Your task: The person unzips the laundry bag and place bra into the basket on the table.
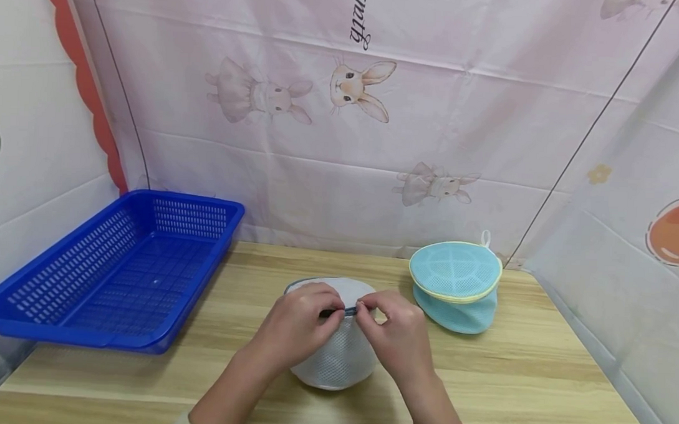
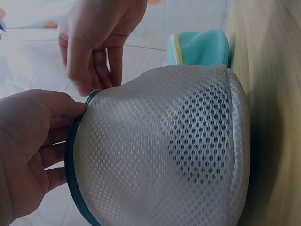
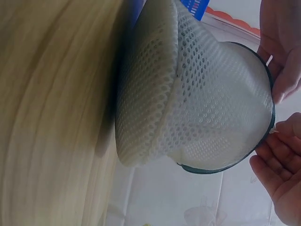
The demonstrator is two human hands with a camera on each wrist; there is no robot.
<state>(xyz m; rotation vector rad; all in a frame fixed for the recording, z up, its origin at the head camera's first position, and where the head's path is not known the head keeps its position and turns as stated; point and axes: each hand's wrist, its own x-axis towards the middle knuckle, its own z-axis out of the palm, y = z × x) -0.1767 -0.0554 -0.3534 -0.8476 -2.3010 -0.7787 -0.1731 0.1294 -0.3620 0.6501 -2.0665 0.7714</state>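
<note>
Left hand [image 1: 298, 326] pinches bag [image 1: 334, 358] rim [image 2: 69, 160], right hand [image 1: 400, 336] zip pull [image 3: 273, 131], short of surface [image 1: 536, 362] back edge; zipping apparently; next pull needs taut rim.

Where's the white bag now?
In the head view, the white bag is at lower centre, right of the blue basket and left of the turquoise bag, with left hand and right hand at its rim.

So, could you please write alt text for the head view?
A left hand and right hand pinch the dark rim of a white bag on a table. A blue basket sits at left, a turquoise bag at right.
</note>
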